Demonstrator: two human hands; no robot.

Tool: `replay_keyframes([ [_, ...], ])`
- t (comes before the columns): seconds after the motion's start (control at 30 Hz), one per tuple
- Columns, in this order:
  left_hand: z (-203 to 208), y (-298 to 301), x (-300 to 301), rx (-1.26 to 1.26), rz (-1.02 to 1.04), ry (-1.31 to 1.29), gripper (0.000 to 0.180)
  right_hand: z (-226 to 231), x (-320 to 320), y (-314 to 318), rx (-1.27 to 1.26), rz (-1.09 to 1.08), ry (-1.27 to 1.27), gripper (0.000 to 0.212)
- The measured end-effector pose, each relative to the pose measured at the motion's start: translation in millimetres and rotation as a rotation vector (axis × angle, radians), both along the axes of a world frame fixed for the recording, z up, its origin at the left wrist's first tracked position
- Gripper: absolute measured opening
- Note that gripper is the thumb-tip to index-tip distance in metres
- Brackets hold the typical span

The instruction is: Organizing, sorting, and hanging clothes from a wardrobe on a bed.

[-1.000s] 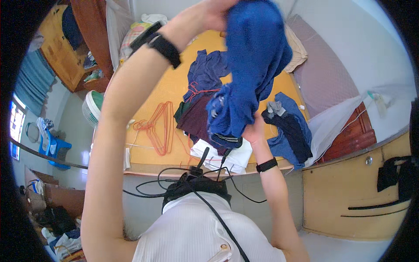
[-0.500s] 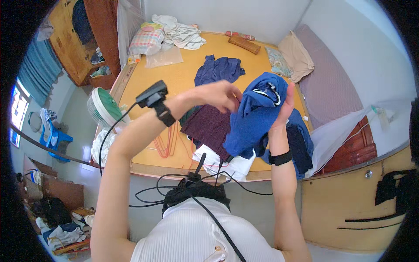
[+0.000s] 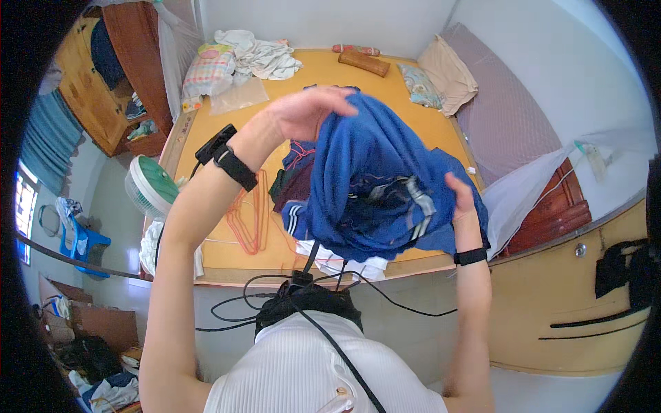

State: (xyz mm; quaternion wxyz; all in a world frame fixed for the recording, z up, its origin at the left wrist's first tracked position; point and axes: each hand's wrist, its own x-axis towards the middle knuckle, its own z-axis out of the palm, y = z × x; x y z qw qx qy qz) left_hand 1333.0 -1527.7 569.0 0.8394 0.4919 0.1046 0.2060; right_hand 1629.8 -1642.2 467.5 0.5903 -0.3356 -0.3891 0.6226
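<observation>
My L hand [image 3: 311,114] pinches a blue garment [image 3: 383,132] w/ white stripes; R hand [image 3: 464,198] (fingers hidden, can't tell grip) flanks it.

Left arm [image 3: 169,296] runs up the left side, elbow bent, left hand [image 3: 306,115] at upper centre, fingers pointing right. Right arm [image 3: 474,303] looks straighter, right hand [image 3: 465,199] right of centre, thumb up, other fingers kinda hidden.

Garment [image 3: 375,138] above bed [image 3: 313,72], hangers [image 3: 261,217] on bed to its left, pillow [image 3: 449,77] far right, fan [image 3: 153,182] left of bed
</observation>
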Motion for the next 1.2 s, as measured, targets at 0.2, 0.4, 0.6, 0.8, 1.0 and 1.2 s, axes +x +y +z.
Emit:
replay_keyframes([
  [0.2,36,9,35,-0.06,0.03,-0.003,0.013,-1,-12,2,-0.089,-0.29,-0.535,0.041],
  [0.4,46,5,38,0.047,-0.044,-0.083,0.025,10,-81,3,0.264,-0.074,-0.681,0.036],
  [0.6,62,-14,10,0.236,0.068,-0.046,0.014,20,-96,41,0.223,0.215,-0.71,0.032],
  [0.8,24,28,-93,0.485,0.314,0.337,0.035,53,-79,47,0.081,0.259,-0.165,0.016],
  [1.0,-23,-10,-38,0.91,0.333,0.722,0.049,102,-104,54,0.085,0.228,0.004,0.015],
  [1.2,-71,-26,1,0.888,0.136,0.414,0.037,122,-106,54,0.198,0.163,0.023,0.014],
])
